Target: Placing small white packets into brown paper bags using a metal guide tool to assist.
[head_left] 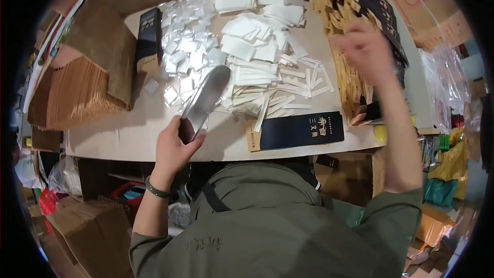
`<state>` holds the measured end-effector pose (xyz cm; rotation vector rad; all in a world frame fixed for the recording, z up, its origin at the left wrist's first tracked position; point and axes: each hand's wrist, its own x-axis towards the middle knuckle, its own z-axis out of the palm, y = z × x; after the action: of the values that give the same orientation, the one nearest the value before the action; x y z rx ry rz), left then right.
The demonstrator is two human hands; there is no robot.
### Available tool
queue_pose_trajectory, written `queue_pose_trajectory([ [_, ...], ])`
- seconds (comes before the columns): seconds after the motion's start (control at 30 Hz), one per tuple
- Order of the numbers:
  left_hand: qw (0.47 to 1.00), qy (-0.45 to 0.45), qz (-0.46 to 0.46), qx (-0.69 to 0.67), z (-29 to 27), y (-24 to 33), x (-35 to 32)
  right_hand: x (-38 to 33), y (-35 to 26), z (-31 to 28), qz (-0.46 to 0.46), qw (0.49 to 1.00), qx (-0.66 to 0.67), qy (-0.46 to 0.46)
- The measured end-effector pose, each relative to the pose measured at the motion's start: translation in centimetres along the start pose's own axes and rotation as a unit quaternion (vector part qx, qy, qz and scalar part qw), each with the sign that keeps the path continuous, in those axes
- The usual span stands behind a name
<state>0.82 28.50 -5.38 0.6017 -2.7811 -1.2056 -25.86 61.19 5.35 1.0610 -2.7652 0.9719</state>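
Silver pouch (205, 98) juts over desk (128, 136) front edge; we judge it light, flexible, slick, best gripped at lower end. Our left hand (175, 149) closed round that end. Our right hand (366, 47) blurred above tan packets (346, 36), fingers loosely spread, contact unclear. White sachets (257, 46) just beyond.

The left hand (175, 146) is low and near the body. Its fingers (193, 141) are curled tight in a grip, and the thumb side points up. A dark green band sits on the left wrist. The bare left forearm goes down to a rolled-up green sleeve. The right hand (365, 51) is lifted high and far out. It looks blurry, with the fingers bent loosely. The right arm is bent at the elbow, in a green sleeve.
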Motion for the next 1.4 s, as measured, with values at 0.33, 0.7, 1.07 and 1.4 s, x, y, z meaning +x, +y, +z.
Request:
queue_pose_trajectory([
  [0.33, 0.937, -0.200, 0.230, -0.172, 8.0, 3.7, -2.3, -9.5, -3.0, 18.1, -0.194, 0.963, 0.058, -0.176],
  [0.7, 0.990, -0.015, 0.109, 0.084, 4.1, -2.3, -2.5, -10.4, -6.4, 21.2, 0.080, 0.983, -0.052, -0.157],
  [1.07, 0.933, -0.077, 0.332, 0.112, 3.1, -1.2, 1.0, -9.7, -7.0, 21.0, 0.052, 0.981, 0.081, -0.168],
  [1.4, 0.976, 0.009, 0.125, 0.179, 3.8, -1.4, 8.9, -6.2, -1.7, 18.8, -0.136, 0.982, -0.055, -0.116],
])
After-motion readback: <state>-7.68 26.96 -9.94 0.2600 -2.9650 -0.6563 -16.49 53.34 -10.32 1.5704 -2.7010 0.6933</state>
